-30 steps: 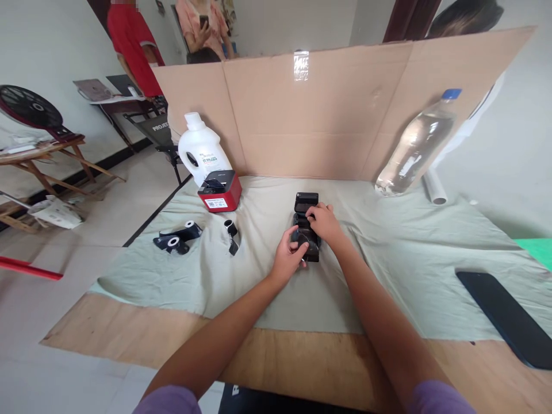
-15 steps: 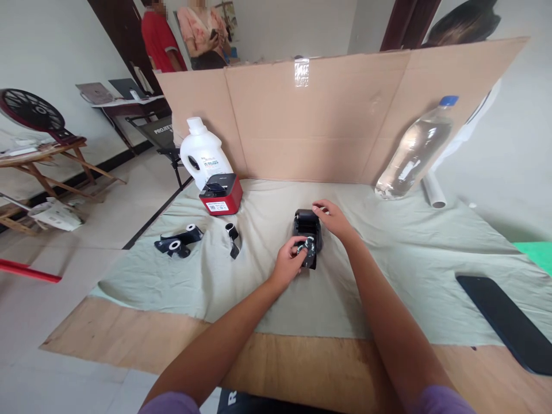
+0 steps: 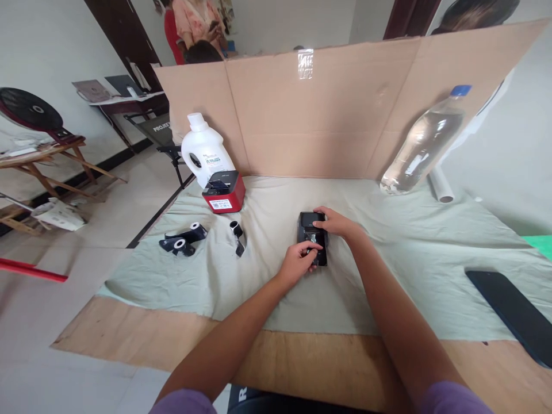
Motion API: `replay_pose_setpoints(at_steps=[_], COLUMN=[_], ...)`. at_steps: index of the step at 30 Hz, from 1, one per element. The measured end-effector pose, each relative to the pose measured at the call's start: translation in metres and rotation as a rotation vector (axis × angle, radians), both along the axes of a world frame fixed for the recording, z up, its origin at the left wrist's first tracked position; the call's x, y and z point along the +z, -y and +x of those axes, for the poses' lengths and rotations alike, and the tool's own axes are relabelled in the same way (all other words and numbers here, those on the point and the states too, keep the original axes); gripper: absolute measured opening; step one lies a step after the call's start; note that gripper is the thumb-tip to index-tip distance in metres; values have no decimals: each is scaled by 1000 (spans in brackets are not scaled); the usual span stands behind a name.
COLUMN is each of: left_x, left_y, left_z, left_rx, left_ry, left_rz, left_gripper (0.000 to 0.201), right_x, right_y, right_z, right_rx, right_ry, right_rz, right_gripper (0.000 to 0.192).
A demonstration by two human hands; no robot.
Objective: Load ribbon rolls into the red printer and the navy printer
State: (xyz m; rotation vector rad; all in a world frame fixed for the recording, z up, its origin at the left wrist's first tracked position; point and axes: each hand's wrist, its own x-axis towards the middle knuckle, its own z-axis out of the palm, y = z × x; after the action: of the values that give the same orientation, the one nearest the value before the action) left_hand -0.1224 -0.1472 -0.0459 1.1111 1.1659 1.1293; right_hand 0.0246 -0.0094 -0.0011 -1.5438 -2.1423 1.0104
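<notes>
A black handheld device (image 3: 307, 220), which looks like a card payment terminal, lies on the cloth in front of me. At its near end, my left hand (image 3: 299, 260) is closed on the lower part, with the fingertips over a shiny patch. My right hand (image 3: 335, 222) grips the far right corner, thumb on top and fingers round the far edge. The fingers hide part of the device's lower face and right side. To the left lie two dark rolls with white cores (image 3: 186, 244) and one smaller dark roll (image 3: 236, 229) with a loose tail.
Behind stand a red and black box (image 3: 228, 198) with a QR label, a white detergent jug (image 3: 204, 146) and a cardboard screen (image 3: 302, 121). A water bottle (image 3: 425, 144) leans at the right beside a white tube (image 3: 442, 187). A dark phone (image 3: 509, 307) lies at the right edge.
The far end of the device, raised with a dark hollow showing before, now looks flat and covered. My right thumb has come onto its top. My left fingers have shifted across the lower part.
</notes>
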Motion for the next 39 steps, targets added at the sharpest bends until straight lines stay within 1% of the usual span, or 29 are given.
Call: replay_pose_setpoints(at_steps=[2, 4, 6, 8, 9, 10, 11, 13, 15, 16, 18, 20, 22, 24, 27, 30, 32, 33, 35, 37, 39], left_x=[-1, -2, -2, -1, -1, 0, 1, 1, 1, 1, 2, 5, 11, 20, 34, 39, 36, 32, 22, 12, 4], left_y=[0, 2, 3, 2, 1, -1, -4, -10, -14, -15, -16, -17, -22, -34, -68, -110, -135, -144, -158, -166, -170], left_z=[1, 2, -1, -7, -12, -18, -24, -34, -40, -40, -36, -27, -13, 6, 50, 105, 142, 158, 184, 201, 211], left_rx=[-18, 7, 129, 301, 362, 384, 365, 242, 108, 67, 42, 48, 52, 47, 39, 41, 43, 36, -2, -65, -105], left_ry=[1, -11, -59, -141, -199, -276, -374, -600, -790, -847, -896, -903, -891, -871, -820, -764, -757, -767, -805, -847, -883], left_rz=[4, 40, 148, 278, 321, 340, 342, 331, 308, 296, 280, 291, 329, 381, 464, 507, 505, 499, 491, 496, 503], left_gripper=[24, 27, 27, 26, 27, 31, 38, 59, 77, 83, 85, 82, 78, 74, 67, 59, 60, 61, 63, 63, 66], right_x=[1, 0, -1, -7, -11, -15, -21, -32, -42, -45, -48, -47, -42, -35, -20, -8, -8, -11, -21, -32, -40], right_y=[1, 3, 8, 14, 18, 23, 28, 40, 55, 62, 75, 83, 82, 71, 37, -7, -30, -38, -45, -44, -40], right_z=[-3, -6, -8, -10, -12, -13, -14, -18, -22, -23, -23, -17, -4, 17, 59, 108, 142, 157, 184, 204, 216], right_rx=[-4, -23, -77, -164, -216, -277, -337, -434, -478, -486, -495, -495, -494, -512, -549, -558, -581, -605, -666, -726, -756], right_ry=[51, 59, 34, -33, -91, -169, -264, -475, -634, -681, -722, -746, -763, -760, -704, -623, -589, -583, -580, -609, -663], right_rz=[32, 54, 73, 88, 93, 97, 102, 111, 127, 136, 162, 192, 224, 270, 372, 521, 605, 621, 592, 525, 477], right_gripper=[51, 49, 47, 49, 51, 52, 51, 45, 49, 51, 52, 52, 51, 52, 54, 61, 64, 64, 64, 65, 68])
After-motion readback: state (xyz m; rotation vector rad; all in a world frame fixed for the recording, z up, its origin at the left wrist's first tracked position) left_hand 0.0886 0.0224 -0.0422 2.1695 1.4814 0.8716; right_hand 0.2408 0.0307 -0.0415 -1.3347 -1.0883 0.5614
